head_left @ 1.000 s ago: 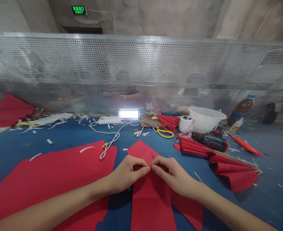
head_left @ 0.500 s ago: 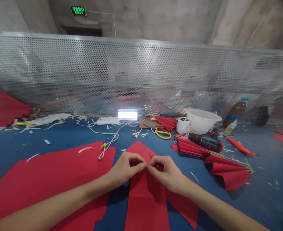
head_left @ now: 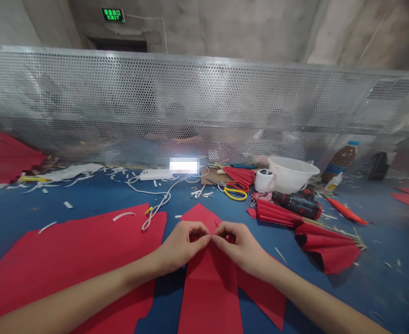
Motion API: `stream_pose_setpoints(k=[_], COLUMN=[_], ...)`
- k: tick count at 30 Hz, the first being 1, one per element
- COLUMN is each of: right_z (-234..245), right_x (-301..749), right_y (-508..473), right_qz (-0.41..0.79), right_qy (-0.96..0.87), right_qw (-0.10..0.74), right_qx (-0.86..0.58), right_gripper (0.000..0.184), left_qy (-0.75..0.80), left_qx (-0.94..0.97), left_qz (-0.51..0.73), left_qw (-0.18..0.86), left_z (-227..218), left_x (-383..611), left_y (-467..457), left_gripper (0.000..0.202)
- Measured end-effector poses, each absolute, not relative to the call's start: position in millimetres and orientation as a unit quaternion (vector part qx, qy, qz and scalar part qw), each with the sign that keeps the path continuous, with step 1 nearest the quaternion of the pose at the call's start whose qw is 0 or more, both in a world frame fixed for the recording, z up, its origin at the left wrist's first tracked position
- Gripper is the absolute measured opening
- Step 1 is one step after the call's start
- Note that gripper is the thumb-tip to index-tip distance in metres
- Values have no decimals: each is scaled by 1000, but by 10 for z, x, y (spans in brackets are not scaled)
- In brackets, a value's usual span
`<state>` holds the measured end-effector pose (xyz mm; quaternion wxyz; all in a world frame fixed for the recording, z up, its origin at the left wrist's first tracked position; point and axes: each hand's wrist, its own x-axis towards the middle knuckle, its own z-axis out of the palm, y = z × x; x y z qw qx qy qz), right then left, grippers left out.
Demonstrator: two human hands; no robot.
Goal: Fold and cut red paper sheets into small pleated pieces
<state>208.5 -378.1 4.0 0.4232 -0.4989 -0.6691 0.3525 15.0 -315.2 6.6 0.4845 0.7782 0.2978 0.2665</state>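
A long folded strip of red paper (head_left: 209, 287) lies on the blue table (head_left: 23, 218), running from the near edge to a point at the middle. My left hand (head_left: 181, 246) and my right hand (head_left: 241, 248) meet over it, fingertips touching, each pinching a fold of the red paper between thumb and fingers. A wider red sheet (head_left: 68, 260) lies flat to the left of my left forearm.
Pleated red paper fans (head_left: 308, 232) with thin sticks lie at the right, beside a black drill (head_left: 296, 205). Yellow-handled scissors (head_left: 235, 191), a spool (head_left: 264, 180), a white bowl (head_left: 292, 174) and a brown bottle (head_left: 341, 161) stand further back. A white cable (head_left: 157, 202) and paper scraps lie before a perforated metal screen (head_left: 204, 106).
My two hands have drawn slightly closer together and up the strip while pinching the fold. The view has shifted a little to the right.
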Motion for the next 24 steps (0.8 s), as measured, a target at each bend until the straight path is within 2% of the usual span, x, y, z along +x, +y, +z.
stream_pose_setpoints(k=[16, 24], right_z=[128, 231], right_x=[2436, 2600], right_y=[-3667, -3598], right_qz=[400, 361], right_qy=[-698, -752], right_qw=[328, 287], right_qx=[-494, -471], right_gripper=[33, 35], left_qy=[323, 336], left_qx=[741, 751], left_qz=[267, 262], left_qw=[525, 505], left_z=[68, 33], left_x=[125, 143], left_y=[-3157, -3148], left_gripper=[31, 33])
